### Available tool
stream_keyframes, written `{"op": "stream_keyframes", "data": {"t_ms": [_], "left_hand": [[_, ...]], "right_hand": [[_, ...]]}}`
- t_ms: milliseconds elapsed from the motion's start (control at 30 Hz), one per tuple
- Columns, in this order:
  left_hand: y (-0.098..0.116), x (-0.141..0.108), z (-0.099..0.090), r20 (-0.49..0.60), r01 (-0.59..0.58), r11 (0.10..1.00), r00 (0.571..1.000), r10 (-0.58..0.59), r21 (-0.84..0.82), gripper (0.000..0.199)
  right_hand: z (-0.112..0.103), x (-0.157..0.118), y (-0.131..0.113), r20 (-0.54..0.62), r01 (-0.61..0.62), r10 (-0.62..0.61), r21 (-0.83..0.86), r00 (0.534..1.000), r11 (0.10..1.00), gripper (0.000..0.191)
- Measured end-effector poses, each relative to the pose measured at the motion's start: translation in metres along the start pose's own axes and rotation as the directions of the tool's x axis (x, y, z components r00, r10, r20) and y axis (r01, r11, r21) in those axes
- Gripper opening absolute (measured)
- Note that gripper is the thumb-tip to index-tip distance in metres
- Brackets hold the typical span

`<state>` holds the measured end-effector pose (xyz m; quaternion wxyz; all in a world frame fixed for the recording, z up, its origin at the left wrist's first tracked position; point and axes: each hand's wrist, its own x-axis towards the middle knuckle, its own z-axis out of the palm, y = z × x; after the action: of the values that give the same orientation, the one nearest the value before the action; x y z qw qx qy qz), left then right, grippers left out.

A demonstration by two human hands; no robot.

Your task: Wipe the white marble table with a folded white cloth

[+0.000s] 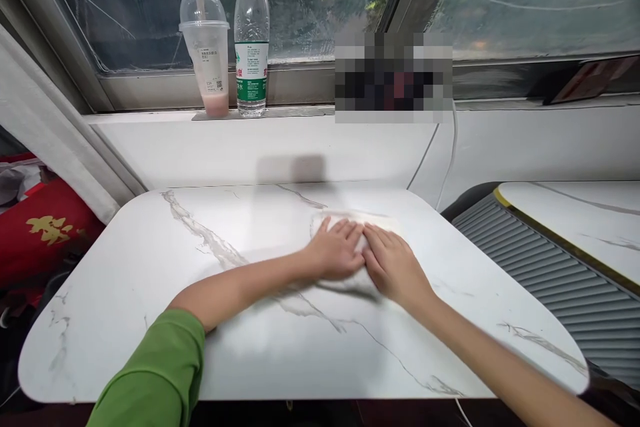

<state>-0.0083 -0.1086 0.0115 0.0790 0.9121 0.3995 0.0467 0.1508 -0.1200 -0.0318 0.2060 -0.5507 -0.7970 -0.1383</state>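
Observation:
A thin white cloth [350,285] lies flat on the white marbled table [150,233], toward its back and right of the middle. My left hand [336,250] rests palm down on it, fingers spread. Beside it, my right hand [393,259] also presses on the cloth, its fingers stretched out toward the window. The two hands nearly touch at the fingertips and thumbs. Parts of the cloth are hidden beneath them.
On the window sill stand a lidded plastic cup [213,60] with a straw and a green-capped bottle [252,47]. A red bag [45,230] is at the left. Cables hang behind the table; a grey ribbed cabinet [540,273] stands at the right.

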Motion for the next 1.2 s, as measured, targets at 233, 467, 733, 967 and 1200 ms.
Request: {"op": "stream_keyframes", "data": {"t_ms": [233,467,733,967,1200], "left_hand": [[-0.067,0.067,-0.004,-0.108,0.234,0.972,0.966,-0.234,-0.014,0.054],[-0.066,0.059,0.002,-0.154,0.285,0.958,0.946,-0.286,-0.028,0.054],[-0.014,-0.035,-0.001,-0.092,0.185,0.982,0.979,-0.181,0.034,0.055],[0.036,-0.158,-0.009,-0.085,0.104,0.987,0.992,-0.094,0.125,0.057],[-0.009,-0.156,-0.012,-0.062,0.275,0.960,0.960,-0.272,0.058,0.055]], "right_hand": [[0.039,0.109,0.020,0.102,-0.032,0.016,0.151,0.995,0.988,0.045],[0.041,0.108,0.015,0.119,-0.009,-0.009,0.151,0.993,0.988,0.047],[-0.004,0.017,-0.044,0.035,0.021,-0.025,0.114,0.999,0.993,0.049],[-0.053,-0.065,-0.117,-0.003,0.224,-0.228,0.204,0.974,0.953,0.054],[-0.028,-0.016,-0.140,0.061,0.221,-0.246,0.274,0.967,0.936,0.051]]}}
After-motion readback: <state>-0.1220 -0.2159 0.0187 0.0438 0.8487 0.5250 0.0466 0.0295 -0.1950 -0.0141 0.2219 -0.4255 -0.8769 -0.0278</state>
